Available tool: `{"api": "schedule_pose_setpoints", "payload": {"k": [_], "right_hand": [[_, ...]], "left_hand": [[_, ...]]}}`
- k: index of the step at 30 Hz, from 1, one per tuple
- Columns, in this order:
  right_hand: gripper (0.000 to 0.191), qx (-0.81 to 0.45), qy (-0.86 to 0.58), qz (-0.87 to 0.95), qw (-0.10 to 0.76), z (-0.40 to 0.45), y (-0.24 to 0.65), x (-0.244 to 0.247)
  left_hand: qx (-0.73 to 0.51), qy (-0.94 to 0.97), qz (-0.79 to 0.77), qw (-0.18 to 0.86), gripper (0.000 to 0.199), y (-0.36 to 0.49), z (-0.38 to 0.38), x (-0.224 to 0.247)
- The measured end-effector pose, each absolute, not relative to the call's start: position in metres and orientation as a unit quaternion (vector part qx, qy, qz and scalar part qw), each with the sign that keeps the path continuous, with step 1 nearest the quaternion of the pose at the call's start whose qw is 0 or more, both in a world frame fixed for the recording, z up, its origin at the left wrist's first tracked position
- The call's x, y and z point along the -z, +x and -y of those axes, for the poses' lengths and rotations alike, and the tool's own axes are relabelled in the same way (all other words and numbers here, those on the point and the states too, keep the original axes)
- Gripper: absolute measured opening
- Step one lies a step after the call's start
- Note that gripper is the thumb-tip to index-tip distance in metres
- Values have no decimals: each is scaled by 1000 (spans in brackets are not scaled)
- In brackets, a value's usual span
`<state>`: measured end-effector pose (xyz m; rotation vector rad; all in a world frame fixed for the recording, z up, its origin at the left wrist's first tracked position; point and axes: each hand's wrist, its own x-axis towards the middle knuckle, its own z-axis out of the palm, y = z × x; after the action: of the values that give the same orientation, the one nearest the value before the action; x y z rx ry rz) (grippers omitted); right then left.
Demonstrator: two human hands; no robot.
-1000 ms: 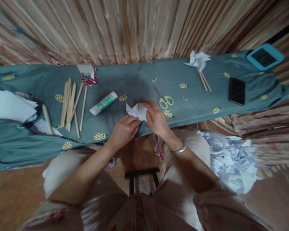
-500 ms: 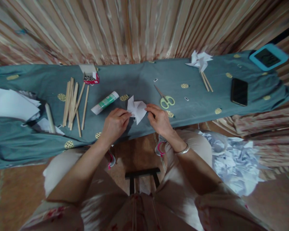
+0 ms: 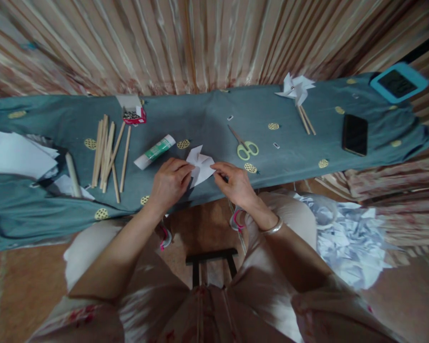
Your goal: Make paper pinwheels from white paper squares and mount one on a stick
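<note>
Between my two hands, low over the front of the table, is a white paper pinwheel (image 3: pixel 201 167) with folded blades. My left hand (image 3: pixel 172 183) pinches its left side between thumb and fingers. The fingertips of my right hand (image 3: pixel 234 182) close on its right edge. Just behind my left hand lies a glue stick (image 3: pixel 155 152) with a green label. Scissors (image 3: pixel 246 146) with pale green handles rest beyond my right hand, blades pointing away.
Several wooden sticks (image 3: pixel 107 152), a red box of small metal pieces (image 3: pixel 134 114) and white paper sheets (image 3: pixel 17 155) lie left. Rightward are finished pinwheels (image 3: pixel 296 88) on sticks, a phone (image 3: pixel 355 135) and a blue-framed clock (image 3: pixel 399 83). A bag of folded paper (image 3: pixel 353 243) stands below right.
The pinwheel has turned and tilted slightly between my fingers, its lower blade shifting left. Both hands have stayed close to where they were.
</note>
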<state>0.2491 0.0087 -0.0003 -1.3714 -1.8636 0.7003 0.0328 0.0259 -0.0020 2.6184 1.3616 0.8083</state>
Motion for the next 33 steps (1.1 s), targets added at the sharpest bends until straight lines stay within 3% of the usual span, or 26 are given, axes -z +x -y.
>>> {"api": "schedule_pose_setpoints", "payload": {"k": [20,33], "right_hand": [[31,-287,-502,732,361,-1,249,0],[15,-296,-498,743,335,-1,244,-10]], "left_hand": [[-241,888,-388,56,18,48,-9,8],[-244,889,-386,42,19,48,-7,8]]}}
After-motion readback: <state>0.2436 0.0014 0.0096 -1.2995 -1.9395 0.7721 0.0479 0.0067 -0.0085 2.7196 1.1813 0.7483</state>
